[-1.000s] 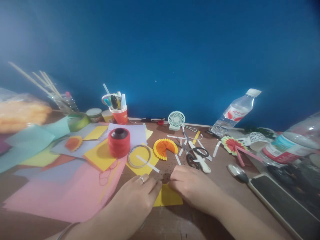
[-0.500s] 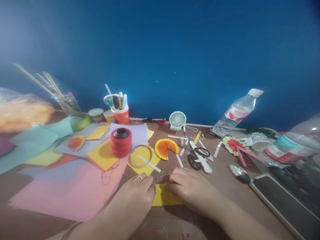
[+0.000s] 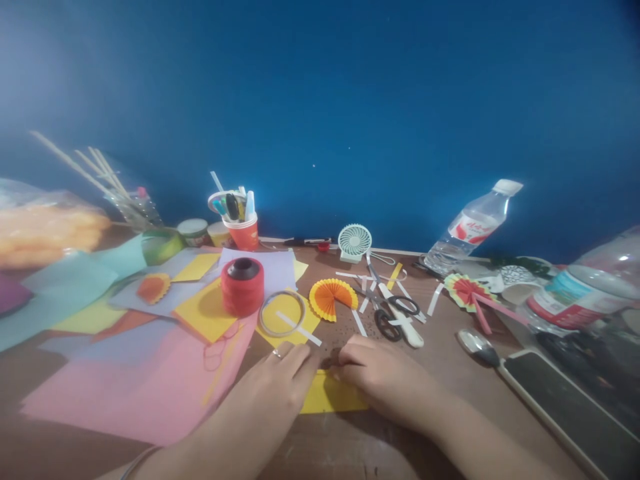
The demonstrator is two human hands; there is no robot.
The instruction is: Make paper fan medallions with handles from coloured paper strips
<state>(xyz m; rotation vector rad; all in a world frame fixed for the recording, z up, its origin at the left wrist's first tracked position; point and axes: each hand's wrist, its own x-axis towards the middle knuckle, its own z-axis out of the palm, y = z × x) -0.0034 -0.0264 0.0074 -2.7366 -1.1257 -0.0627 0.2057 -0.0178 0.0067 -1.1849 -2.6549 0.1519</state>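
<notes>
At the lower centre of the frame, a yellow paper (image 3: 334, 397) lies under both hands. Left hand (image 3: 280, 381) and right hand (image 3: 377, 373) each have bent fingers drawn close together at its far edge; whether they pinch it or only press, I cannot tell.

Just beyond the left hand, a silver ring (image 3: 303, 313) sits on a yellow square (image 3: 290, 307), with a white strip (image 3: 301, 329) across it. Past the right hand, black-handled scissors (image 3: 377, 307) overlap a white-handled tool (image 3: 413, 333), crowding that side. Between these lies an orange pleated fan (image 3: 325, 299).

Pink paper (image 3: 130, 383) spreads over the lower left, a red spool (image 3: 243, 290) above it; a spoon (image 3: 475, 345) and a phone (image 3: 565, 397) occupy the lower right.
</notes>
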